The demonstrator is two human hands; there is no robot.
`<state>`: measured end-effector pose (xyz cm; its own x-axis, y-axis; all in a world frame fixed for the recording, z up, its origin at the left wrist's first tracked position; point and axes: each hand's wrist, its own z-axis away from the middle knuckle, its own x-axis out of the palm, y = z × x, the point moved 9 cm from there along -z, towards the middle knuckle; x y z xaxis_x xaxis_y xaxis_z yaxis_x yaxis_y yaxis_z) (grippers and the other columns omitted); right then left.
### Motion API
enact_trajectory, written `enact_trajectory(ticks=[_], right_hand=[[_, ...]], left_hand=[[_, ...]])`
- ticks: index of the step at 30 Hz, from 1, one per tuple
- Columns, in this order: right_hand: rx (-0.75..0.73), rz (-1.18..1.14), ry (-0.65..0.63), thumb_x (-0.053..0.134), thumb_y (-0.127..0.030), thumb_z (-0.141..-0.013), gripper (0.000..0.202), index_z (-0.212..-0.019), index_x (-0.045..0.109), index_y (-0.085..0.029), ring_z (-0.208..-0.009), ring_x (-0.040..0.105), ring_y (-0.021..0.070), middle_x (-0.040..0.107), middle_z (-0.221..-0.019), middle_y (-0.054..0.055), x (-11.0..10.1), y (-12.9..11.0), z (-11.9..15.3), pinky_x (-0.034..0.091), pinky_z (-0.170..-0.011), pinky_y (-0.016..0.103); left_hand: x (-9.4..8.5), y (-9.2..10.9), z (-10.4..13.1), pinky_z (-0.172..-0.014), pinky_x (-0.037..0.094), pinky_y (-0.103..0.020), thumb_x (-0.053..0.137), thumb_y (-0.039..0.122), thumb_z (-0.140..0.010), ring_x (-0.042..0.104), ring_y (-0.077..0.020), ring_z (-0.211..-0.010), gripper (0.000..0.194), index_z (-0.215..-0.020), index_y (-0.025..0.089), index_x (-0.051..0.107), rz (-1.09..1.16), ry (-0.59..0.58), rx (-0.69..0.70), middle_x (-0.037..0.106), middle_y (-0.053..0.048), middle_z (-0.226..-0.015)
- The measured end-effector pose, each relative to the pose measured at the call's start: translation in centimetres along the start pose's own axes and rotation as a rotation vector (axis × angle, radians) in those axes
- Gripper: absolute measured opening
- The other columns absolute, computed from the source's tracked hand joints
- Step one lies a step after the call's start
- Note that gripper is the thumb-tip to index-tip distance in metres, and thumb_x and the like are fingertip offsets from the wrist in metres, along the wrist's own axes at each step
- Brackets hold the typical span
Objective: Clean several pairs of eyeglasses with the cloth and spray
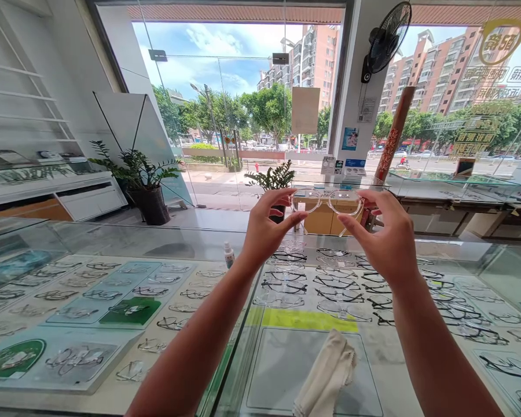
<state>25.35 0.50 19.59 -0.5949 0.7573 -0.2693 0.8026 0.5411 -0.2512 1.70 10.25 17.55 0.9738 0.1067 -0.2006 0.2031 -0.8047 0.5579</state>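
A pair of eyeglasses (325,202) with clear round rims is held up in front of me, above the glass counter (191,234). My left hand (267,226) pinches its left side between thumb and fingers. At the other side, my right hand (384,229) grips the frame near the hinge in the same way. Both lenses are see-through, with the shop interior showing behind them. Below the hands lies a crumpled beige cloth (327,373) on a pale mat (278,370). A small white spray bottle (228,255) stands on the counter left of my left forearm.
Rows of eyeglasses (338,281) fill the display under and around my arms. More frames lie on trays (130,275) at the left. Potted plants (154,200) stand by the glass front, and a black fan (388,37) hangs on the pillar.
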Motion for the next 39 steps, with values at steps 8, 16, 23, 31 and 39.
enact_trajectory(ticks=[8,16,23,31,39], right_hand=[[0.115,-0.059,-0.096,0.076,-0.058,-0.094,0.053,-0.135,0.070,-0.025,-0.113,0.073,0.0339,0.077,-0.128,0.013,1.2,1.7,0.3,0.061,-0.096,0.058],[0.146,-0.062,-0.141,0.075,-0.056,-0.095,0.054,-0.139,0.069,-0.026,-0.120,0.072,0.0361,0.077,-0.133,0.014,1.7,2.3,0.5,0.060,-0.098,0.061],[0.154,-0.048,-0.140,0.075,-0.058,-0.095,0.055,-0.139,0.068,-0.025,-0.117,0.072,0.0350,0.076,-0.132,0.013,1.6,2.0,0.5,0.060,-0.097,0.060],[-0.021,0.041,0.055,0.076,-0.040,-0.096,0.045,-0.136,0.061,-0.026,-0.121,0.068,0.0349,0.071,-0.130,0.013,1.1,-0.5,0.5,0.057,-0.103,0.058],[-0.092,0.112,0.113,0.073,-0.040,-0.098,0.048,-0.142,0.058,-0.029,-0.129,0.064,0.0400,0.069,-0.133,0.014,0.6,-2.4,1.0,0.052,-0.109,0.065]], left_hand=[[-0.5,2.3,0.7,-0.078,0.056,-0.032,0.091,0.051,-0.083,0.070,-0.0181,-0.098,0.050,-0.125,0.029,0.075,-0.142,0.093,0.124,0.075,-0.004,-0.113],[-0.7,3.9,0.9,-0.081,0.058,-0.034,0.091,0.051,-0.083,0.069,-0.0190,-0.098,0.050,-0.125,0.028,0.074,-0.221,0.117,0.214,0.073,-0.004,-0.110],[-0.7,3.7,0.8,-0.077,0.057,-0.032,0.091,0.048,-0.084,0.070,-0.0193,-0.101,0.051,-0.127,0.029,0.074,-0.221,0.113,0.209,0.074,-0.005,-0.114],[-0.1,1.1,0.4,-0.078,0.064,-0.029,0.088,0.041,-0.086,0.069,-0.0232,-0.124,0.054,-0.136,0.032,0.069,-0.028,0.082,0.117,0.070,-0.007,-0.136],[1.0,0.2,0.9,-0.079,0.065,-0.031,0.088,0.039,-0.085,0.067,-0.0293,-0.134,0.063,-0.142,0.030,0.061,0.022,0.090,0.066,0.067,-0.012,-0.148]])
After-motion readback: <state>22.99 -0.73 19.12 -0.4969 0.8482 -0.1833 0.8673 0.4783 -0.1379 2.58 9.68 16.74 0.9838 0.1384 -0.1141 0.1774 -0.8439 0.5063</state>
